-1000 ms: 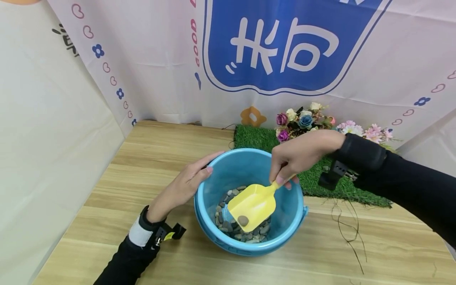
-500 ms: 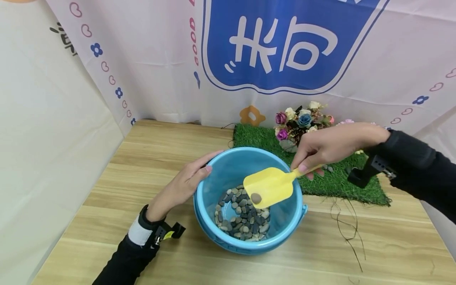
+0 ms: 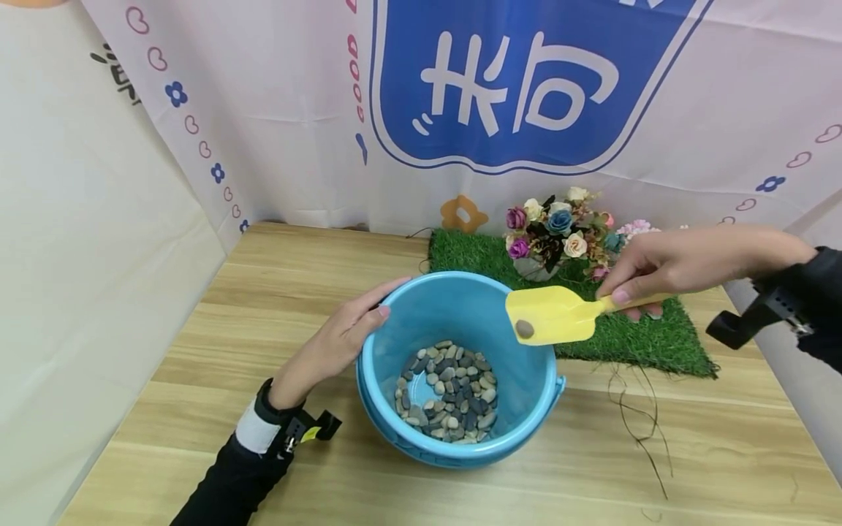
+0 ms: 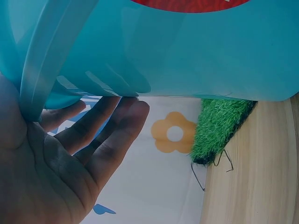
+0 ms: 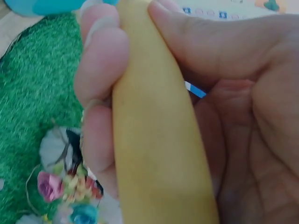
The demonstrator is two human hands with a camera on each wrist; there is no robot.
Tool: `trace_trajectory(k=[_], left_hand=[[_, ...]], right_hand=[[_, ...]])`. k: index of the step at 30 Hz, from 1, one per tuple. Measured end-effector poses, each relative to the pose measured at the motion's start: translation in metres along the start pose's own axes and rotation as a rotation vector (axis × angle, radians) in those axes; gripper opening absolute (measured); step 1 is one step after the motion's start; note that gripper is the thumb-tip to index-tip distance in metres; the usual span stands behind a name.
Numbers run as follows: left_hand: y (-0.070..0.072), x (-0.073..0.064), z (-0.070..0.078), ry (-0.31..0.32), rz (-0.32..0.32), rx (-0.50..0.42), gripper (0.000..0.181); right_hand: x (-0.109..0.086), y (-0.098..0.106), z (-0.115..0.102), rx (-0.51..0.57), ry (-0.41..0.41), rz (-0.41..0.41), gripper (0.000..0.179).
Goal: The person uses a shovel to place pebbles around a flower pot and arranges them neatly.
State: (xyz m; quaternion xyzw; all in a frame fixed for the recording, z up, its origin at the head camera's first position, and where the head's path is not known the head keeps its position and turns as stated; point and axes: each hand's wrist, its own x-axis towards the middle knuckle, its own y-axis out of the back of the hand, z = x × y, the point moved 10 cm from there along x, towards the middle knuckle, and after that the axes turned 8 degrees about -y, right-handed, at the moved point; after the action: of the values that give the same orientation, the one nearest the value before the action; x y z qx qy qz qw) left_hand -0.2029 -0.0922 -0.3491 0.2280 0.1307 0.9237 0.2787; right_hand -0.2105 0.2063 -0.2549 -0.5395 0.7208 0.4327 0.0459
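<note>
My right hand (image 3: 691,264) grips the handle of a yellow toy shovel (image 3: 555,310); the handle (image 5: 154,126) fills the middle of the right wrist view. One brown pebble (image 3: 524,329) sits on the shovel's scoop, which overlaps the right rim of the blue bucket (image 3: 460,459) in the head view. My left hand (image 3: 338,340) holds the bucket at its left rim, thumb over the edge. In the left wrist view its fingers (image 4: 119,140) lie along the outer wall. Grey and tan pebbles (image 3: 460,387) lie on the bucket's bottom, leaving part of it bare.
An artificial grass mat (image 3: 658,340) lies behind and right of the bucket, bearing a pot of artificial flowers (image 3: 559,234) and pink blossoms behind my right hand. Loose dark threads (image 3: 641,431) lie on the wooden table (image 3: 263,292). A printed cloth (image 3: 296,146) hangs behind.
My right hand has moved right, lifting the shovel with its pebble from inside the bucket to the right rim. More pebbles show in the bucket. The left hand stays on the rim.
</note>
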Motion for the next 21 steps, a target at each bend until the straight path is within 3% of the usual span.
trace_trajectory(k=[4, 10, 14, 21], left_hand=[[0.0, 0.0, 0.0, -0.006, -0.003, 0.001, 0.05], [0.0, 0.0, 0.001, -0.02, -0.007, 0.003, 0.05], [-0.001, 0.0, 0.001, -0.028, -0.01, 0.002, 0.05], [0.0, 0.001, 0.0, -0.025, -0.009, -0.003, 0.049]], right_hand=[[-0.014, 0.003, 0.023, 0.029, -0.03, 0.044, 0.031], [-0.032, 0.003, 0.057, 0.071, -0.012, 0.09, 0.035], [-0.042, -0.003, 0.085, 0.131, -0.037, 0.098, 0.037], [-0.051, -0.018, 0.127, 0.26, -0.012, 0.099, 0.039]])
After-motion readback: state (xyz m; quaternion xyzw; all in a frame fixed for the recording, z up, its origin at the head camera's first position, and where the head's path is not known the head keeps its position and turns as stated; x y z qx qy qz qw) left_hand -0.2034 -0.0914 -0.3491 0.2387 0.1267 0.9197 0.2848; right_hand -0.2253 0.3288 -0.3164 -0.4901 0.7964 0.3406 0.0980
